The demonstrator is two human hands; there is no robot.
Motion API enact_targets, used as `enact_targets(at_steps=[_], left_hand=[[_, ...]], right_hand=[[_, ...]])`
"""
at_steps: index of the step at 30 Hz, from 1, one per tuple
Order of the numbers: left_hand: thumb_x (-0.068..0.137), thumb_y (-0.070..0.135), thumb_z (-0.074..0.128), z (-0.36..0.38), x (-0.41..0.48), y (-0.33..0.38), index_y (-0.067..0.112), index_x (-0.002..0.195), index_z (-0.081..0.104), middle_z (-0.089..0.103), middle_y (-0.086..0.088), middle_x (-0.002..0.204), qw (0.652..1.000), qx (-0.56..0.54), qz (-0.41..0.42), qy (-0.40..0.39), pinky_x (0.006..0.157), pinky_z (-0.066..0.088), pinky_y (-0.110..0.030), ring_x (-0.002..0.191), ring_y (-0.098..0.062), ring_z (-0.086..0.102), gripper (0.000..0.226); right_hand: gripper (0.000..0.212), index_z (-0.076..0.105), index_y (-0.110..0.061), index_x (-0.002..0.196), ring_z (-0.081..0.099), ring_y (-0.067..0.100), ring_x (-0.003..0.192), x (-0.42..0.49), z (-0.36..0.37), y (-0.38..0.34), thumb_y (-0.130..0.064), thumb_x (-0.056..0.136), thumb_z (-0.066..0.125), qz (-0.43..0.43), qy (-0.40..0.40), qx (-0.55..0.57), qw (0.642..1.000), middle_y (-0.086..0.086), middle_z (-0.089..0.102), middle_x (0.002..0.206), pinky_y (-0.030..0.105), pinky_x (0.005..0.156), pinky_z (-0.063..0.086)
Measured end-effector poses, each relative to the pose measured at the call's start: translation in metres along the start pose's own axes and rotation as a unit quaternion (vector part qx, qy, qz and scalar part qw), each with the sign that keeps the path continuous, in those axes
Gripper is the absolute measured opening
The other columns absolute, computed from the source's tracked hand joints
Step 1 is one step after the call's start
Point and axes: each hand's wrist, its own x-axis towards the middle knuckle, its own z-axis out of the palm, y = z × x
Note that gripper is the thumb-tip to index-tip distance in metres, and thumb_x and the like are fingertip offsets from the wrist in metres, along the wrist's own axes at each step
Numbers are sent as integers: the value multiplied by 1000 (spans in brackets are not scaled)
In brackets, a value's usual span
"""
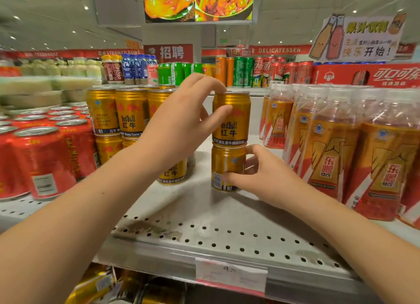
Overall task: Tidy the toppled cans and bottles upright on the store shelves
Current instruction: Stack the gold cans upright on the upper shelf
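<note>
Front edge of the shelf [227,235]: a price label [230,274] is clipped on.

Mid-shelf, slightly right of centre: two gold Red Bull cans are stacked, both upright.
- The lower can [227,165] is gripped near its base by the right hand [256,178], with the thumb across the front and the fingers curled round the back.
- The upper can [236,119] is pinched by the left hand [181,124], with fingertips on the top rim and the thumb on the side wall.
- The seating of top on bottom looks about concentric, but a small offset cannot be ruled out.

Risks, as judged:
- If the upper can is released before it is fully seated, the stack is tipped. It is narrow and has no neighbour touching it.
- If the lower can is twisted or slid under load, the upper one is walked off the rim.
- A fall to the right is taken by the Dongpeng bottles [329,144] near the right edge, and a knock-on topple is likely.
- The left forearm passes just over a single Red Bull can [173,174], so that can could be clipped on withdrawal. The stacked Red Bull rows [130,112] behind it could be clipped too.
- A forward fall is not stopped, since no lip is seen at the front edge.

The red cans [45,158] toward the left edge are well apart, so the risk there is low.
</note>
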Motion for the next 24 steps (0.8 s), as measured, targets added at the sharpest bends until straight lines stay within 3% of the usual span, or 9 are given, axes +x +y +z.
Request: enact_targets(at_steps=[7, 11, 14, 18, 21, 24], left_hand=[[97, 44, 60, -18, 0, -7, 29, 119, 56, 57, 23, 103, 999, -34, -25, -31, 63, 54, -14, 78, 0, 63, 27], [100, 37, 59, -28, -2, -14, 29, 124, 57, 59, 28, 90, 997, -44, -27, -54, 63, 55, -20, 71, -1, 67, 25], [101, 35, 58, -32, -6, -19, 32, 127, 56, 61, 27, 88, 995, -62, -37, -68, 60, 59, -23, 67, -2, 69, 26], [100, 37, 58, -32, -8, -20, 35, 128, 54, 61, 29, 89, 995, -68, -33, -69, 62, 59, -22, 69, -1, 70, 28], [99, 39, 60, -32, -7, -22, 37, 126, 55, 61, 28, 96, 995, -68, -32, -61, 66, 58, -19, 75, 1, 69, 28], [97, 41, 61, -32, -5, -23, 40, 124, 54, 59, 28, 102, 996, -65, -32, -58, 63, 59, -17, 77, 3, 68, 28]], right_hand=[[78, 36, -38, 115, 65, -4, 88, -1, 26, -8, -76, 58, 73, -22, 14, -4, 1000, -24, 61, 101, 21, 71, 52], [90, 37, -42, 127, 66, -8, 83, -4, 24, -6, -73, 52, 76, -26, -16, 24, 999, -21, 61, 101, 22, 76, 55], [86, 43, -42, 129, 64, -11, 82, -5, 22, -5, -68, 55, 77, -35, -38, 16, 999, -20, 62, 102, 19, 75, 55], [56, 52, -46, 115, 63, -9, 79, 3, 24, -8, -60, 67, 78, -28, -39, -14, 999, -19, 64, 98, 10, 61, 48], [69, 49, -42, 115, 64, -2, 86, 5, 30, -12, -71, 59, 76, -9, -26, -19, 999, -19, 62, 101, 20, 69, 51], [70, 46, -39, 109, 62, -5, 84, 5, 39, -16, -75, 57, 74, 0, -3, -32, 999, -22, 62, 96, 21, 68, 50]])
